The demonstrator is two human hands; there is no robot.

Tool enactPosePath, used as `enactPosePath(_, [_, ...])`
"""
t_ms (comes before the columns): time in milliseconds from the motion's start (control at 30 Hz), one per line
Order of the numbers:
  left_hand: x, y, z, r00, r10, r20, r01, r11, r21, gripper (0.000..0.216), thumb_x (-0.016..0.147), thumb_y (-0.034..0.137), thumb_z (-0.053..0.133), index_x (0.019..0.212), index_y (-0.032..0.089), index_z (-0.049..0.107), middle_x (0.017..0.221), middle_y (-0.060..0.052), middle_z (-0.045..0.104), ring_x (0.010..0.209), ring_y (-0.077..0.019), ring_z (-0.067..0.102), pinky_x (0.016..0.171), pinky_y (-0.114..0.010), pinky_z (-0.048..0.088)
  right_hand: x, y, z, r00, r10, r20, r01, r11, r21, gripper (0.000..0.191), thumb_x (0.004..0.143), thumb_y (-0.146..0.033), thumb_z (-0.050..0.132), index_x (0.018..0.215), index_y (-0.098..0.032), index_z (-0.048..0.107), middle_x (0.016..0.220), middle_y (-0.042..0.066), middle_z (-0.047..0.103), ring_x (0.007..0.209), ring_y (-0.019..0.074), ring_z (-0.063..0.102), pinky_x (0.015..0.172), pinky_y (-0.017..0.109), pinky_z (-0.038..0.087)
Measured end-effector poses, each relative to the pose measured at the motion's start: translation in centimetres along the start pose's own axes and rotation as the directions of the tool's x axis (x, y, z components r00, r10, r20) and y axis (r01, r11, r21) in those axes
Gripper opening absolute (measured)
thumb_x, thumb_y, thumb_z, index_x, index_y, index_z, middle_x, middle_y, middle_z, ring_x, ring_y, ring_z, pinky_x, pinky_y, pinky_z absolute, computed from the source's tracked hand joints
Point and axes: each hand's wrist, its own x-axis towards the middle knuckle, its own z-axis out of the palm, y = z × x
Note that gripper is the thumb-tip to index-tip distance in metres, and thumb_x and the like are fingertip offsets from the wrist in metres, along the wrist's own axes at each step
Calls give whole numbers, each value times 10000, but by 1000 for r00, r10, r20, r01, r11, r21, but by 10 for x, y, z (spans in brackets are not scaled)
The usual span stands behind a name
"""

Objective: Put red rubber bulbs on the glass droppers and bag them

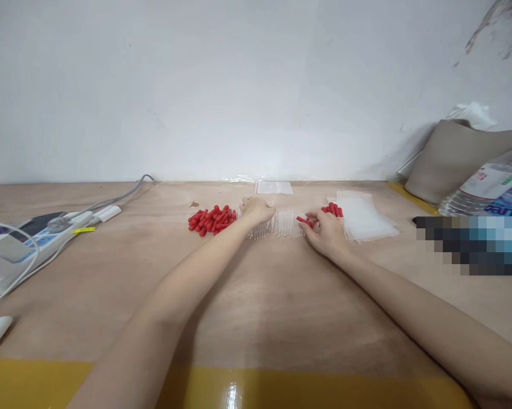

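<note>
A row of clear, thin tubes with narrow tips, like glass droppers (283, 223), lies side by side on the table. My left hand (258, 211) is curled over the left end of this row; its fingers are bent and what they hold, if anything, is hidden. To its left lies a loose heap of red rubber bulbs (212, 220). My right hand (327, 230) is closed around a red rubber bulb (303, 221) at the right end of the row, with more red showing at its fingers. Just behind that hand sits a small group of red bulbs (333, 209).
White, translucent plastic bags (362, 217) are stacked at the right, and one small bag (275, 187) lies by the wall. A power strip (38, 244) with cables occupies the left. Far right are a water bottle (481, 184) and a grey-brown rolled sheet (443, 159).
</note>
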Motion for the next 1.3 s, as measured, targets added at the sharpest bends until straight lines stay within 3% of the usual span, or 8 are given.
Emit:
enactPosePath(67, [-14, -11, -10, 991, 133, -22, -134, 989, -57, 191, 795, 338, 492, 758, 175, 586, 884, -71, 627, 921, -227, 546, 774, -329, 416, -2, -3, 0, 997, -75, -11, 75, 997, 31, 258, 795, -366, 526, 952, -176, 601, 800, 47, 639, 797, 205, 553, 758, 354, 319])
enactPosePath(167, [-41, -36, -19, 852, 491, -181, -516, 846, -135, 151, 850, 283, 446, 869, 167, 541, 864, -48, 617, 813, -175, 565, 718, -291, 431, -5, -14, -1, 986, -165, 6, 164, 982, 95, 205, 835, -320, 486, 926, -212, 635, 815, 43, 627, 816, 192, 545, 762, 349, 340])
enactPosePath(267, [-63, -60, -14, 739, 640, -211, -660, 750, -38, 154, 876, 283, 436, 878, 171, 542, 789, -29, 621, 741, -161, 563, 734, -302, 416, -8, -30, 2, 979, -202, 4, 197, 960, 200, 181, 830, -281, 492, 901, -214, 644, 838, 51, 606, 812, 178, 544, 750, 334, 376])
enactPosePath(367, [-71, -75, -2, 678, 677, -286, -707, 708, 0, 139, 883, 251, 444, 902, 182, 563, 823, -27, 650, 758, -156, 580, 772, -313, 393, -11, -43, 7, 973, -224, 50, 202, 939, 278, 169, 823, -259, 503, 909, -210, 640, 837, 51, 601, 807, 175, 550, 751, 334, 396])
enactPosePath(767, [-68, -80, 8, 665, 680, -310, -722, 692, -31, 152, 886, 247, 440, 879, 181, 577, 803, -18, 655, 745, -145, 578, 794, -322, 392, -10, -48, 5, 953, -259, 158, 184, 907, 380, 124, 822, -243, 514, 862, -211, 626, 833, 27, 646, 798, 162, 579, 804, 358, 402])
enactPosePath(1000, [-70, -81, 14, 590, 731, -342, -787, 616, -42, 154, 872, 229, 459, 891, 178, 604, 774, -29, 661, 720, -144, 582, 765, -318, 427, -9, -51, 1, 949, -257, 183, 148, 875, 460, 142, 821, -255, 499, 861, -195, 621, 824, 44, 655, 755, 157, 598, 696, 302, 476])
enactPosePath(1100, [-72, -80, 14, 568, 749, -341, -812, 578, -82, 175, 873, 195, 434, 896, 162, 604, 779, -51, 644, 734, -144, 583, 700, -281, 456, -9, -52, -3, 940, -289, 181, 185, 878, 441, 150, 822, -249, 487, 840, -200, 627, 806, 43, 661, 736, 158, 604, 683, 301, 480])
enactPosePath(1300, [-75, -79, 12, 572, 760, -308, -817, 563, -128, 177, 862, 163, 430, 886, 151, 605, 778, -59, 619, 703, -134, 571, 633, -244, 468, -7, -58, -18, 896, -392, 209, 305, 885, 352, 153, 825, -227, 484, 812, -194, 632, 779, 41, 666, 703, 147, 601, 663, 283, 469])
